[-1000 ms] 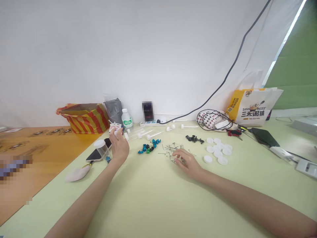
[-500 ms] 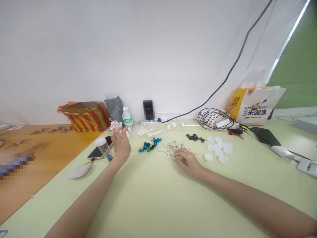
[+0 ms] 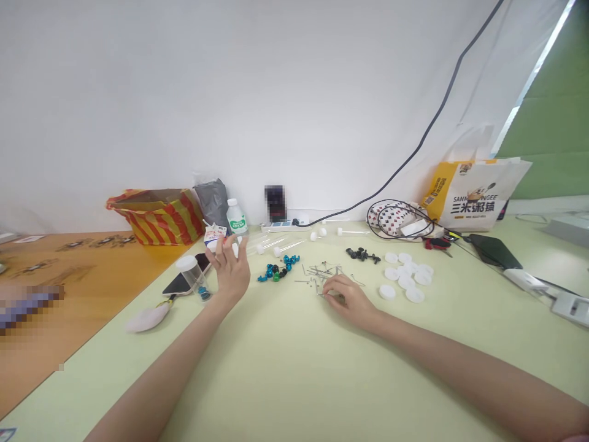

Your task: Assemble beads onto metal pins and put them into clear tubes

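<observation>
My left hand [image 3: 232, 273] is raised over the table with its fingers spread and nothing held in them. Just left of it stands a clear cylindrical container [image 3: 197, 276] with a white lid and some blue pieces at its bottom. My right hand [image 3: 350, 299] rests on the table, fingers curled and thumb tucked in, at the near edge of a loose pile of thin silver screws or pins [image 3: 324, 270]. What its fingertips pinch is hidden. Between the hands lies a cluster of blue, black and green small parts [image 3: 278, 270].
Several white round caps [image 3: 406, 282] and black small parts [image 3: 363, 255] lie to the right. Behind are clear tubes with white ends [image 3: 292, 245], a white bottle [image 3: 237, 218] and a power strip [image 3: 280, 226]. A phone [image 3: 177, 285] and pink pouch [image 3: 148, 319] sit left.
My left hand has shifted slightly right and its fingers have spread from a more curled pose. My right hand stays at the silver pile, its fingers moved only a little.
</observation>
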Demonstrator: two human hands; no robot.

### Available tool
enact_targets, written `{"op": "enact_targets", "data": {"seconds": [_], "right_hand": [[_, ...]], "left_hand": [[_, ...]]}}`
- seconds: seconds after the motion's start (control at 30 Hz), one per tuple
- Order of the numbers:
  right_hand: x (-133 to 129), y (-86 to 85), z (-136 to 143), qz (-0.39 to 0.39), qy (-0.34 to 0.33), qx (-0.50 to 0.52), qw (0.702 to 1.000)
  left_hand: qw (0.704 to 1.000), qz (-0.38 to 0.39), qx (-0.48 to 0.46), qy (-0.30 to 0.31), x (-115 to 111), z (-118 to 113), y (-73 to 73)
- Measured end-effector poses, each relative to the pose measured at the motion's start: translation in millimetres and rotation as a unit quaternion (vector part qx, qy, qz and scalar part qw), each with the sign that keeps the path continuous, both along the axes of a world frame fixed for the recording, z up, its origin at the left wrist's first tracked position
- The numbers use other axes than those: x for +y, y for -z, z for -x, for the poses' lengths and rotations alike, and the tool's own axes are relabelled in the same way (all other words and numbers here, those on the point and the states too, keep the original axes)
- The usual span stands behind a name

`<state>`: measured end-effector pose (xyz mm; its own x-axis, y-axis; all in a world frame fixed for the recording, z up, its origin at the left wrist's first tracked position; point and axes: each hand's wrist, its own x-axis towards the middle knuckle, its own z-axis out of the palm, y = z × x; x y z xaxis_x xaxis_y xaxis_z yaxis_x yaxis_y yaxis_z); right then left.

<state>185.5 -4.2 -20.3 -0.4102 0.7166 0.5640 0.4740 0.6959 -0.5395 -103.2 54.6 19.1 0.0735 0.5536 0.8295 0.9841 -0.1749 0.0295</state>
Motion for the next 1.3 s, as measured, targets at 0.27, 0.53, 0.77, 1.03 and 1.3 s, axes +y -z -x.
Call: {"op": "enact_targets", "data": {"seconds": [0.27, 0.53, 0.77, 1.03, 1.3], "right_hand": [[1, 3.2, 2, -0.007, 0.016, -0.092, 0.996], [5, 8.0, 1, 0.007, 0.045, -0.085, 0.995], [3, 4.5, 1, 0.037, 0.125, -0.108, 0.986], [3, 2.7, 0, 0.056, 0.131, -0.124, 0.982], [2, 1.1, 2, 0.045, 0.15, -0.139, 0.978]], "left_hand": [[0.977, 0.146, 0.088, 0.131, -5, -22, 17.3], [0.968, 0.211, 0.052, 0.125, -3, -21, 24.4], [0.965, 0.251, -0.01, 0.07, 5, -14, 29.4], [0.963, 0.256, -0.019, 0.081, 5, -12, 26.8], [0.968, 0.213, -0.067, 0.113, 8, -11, 29.1]]}}
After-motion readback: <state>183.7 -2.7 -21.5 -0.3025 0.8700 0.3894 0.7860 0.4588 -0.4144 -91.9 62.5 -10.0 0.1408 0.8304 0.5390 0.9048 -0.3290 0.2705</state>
